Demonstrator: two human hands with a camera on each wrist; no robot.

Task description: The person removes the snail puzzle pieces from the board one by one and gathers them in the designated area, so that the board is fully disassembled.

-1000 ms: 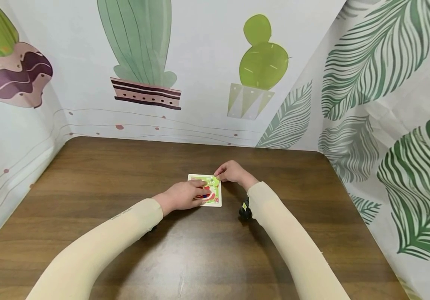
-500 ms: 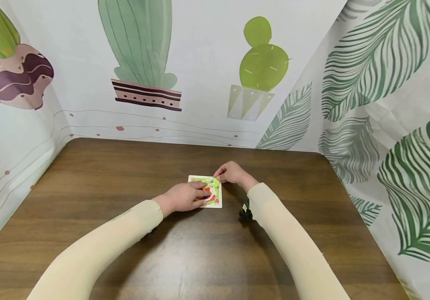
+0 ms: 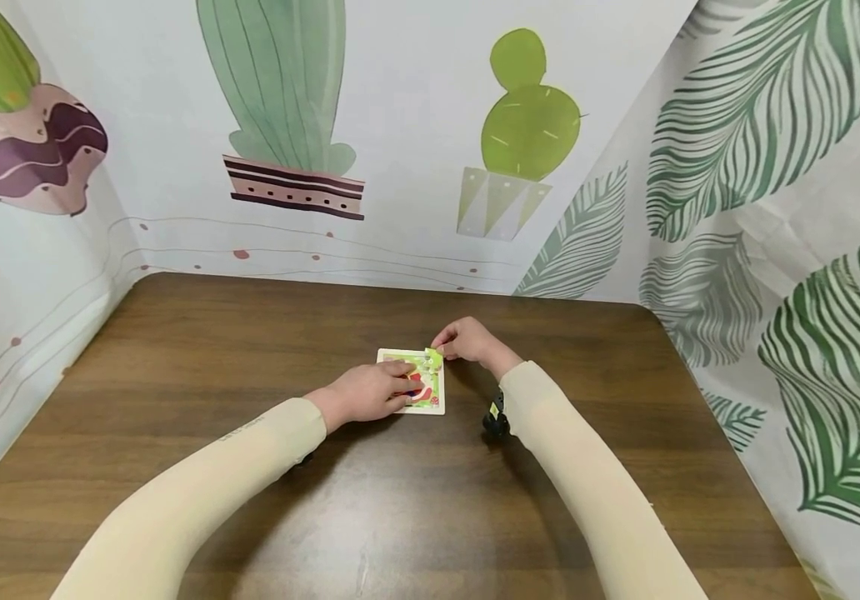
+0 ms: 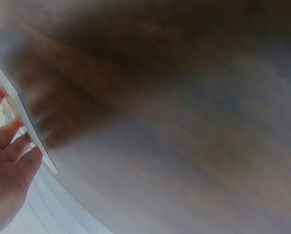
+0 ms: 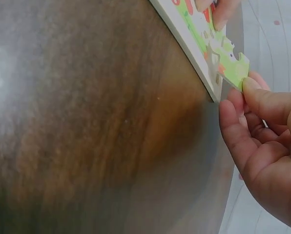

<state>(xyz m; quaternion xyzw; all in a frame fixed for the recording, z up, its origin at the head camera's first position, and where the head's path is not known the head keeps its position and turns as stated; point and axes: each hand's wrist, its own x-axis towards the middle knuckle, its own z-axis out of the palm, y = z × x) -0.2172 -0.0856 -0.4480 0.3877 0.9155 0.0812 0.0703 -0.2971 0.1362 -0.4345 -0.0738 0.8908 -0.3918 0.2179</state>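
A small square jigsaw board (image 3: pixel 442 402) with a pale rim and a green, red and white picture lies on the table. My left hand (image 3: pixel 372 392) rests on it from the left, fingers spread over the picture and hiding part of it. In the left wrist view these fingertips touch the board near its rim (image 4: pixel 27 117). At the far right corner my right hand (image 3: pixel 469 340) pinches a light green jigsaw piece (image 5: pixel 235 68) between thumb and fingers. The piece is tilted up over the corner, and the right wrist view shows bare pale backing beneath it.
The brown wooden table (image 3: pixel 250 333) carries the board near its middle. A cloth backdrop (image 3: pixel 415 125) with printed cacti and leaves stands along the back and sides. A black wrist device (image 3: pixel 495 421) hangs under the right sleeve.
My right hand has lifted the green jigsaw piece from the board's corner and moved slightly up and to the right. The left hand has stayed on the board.
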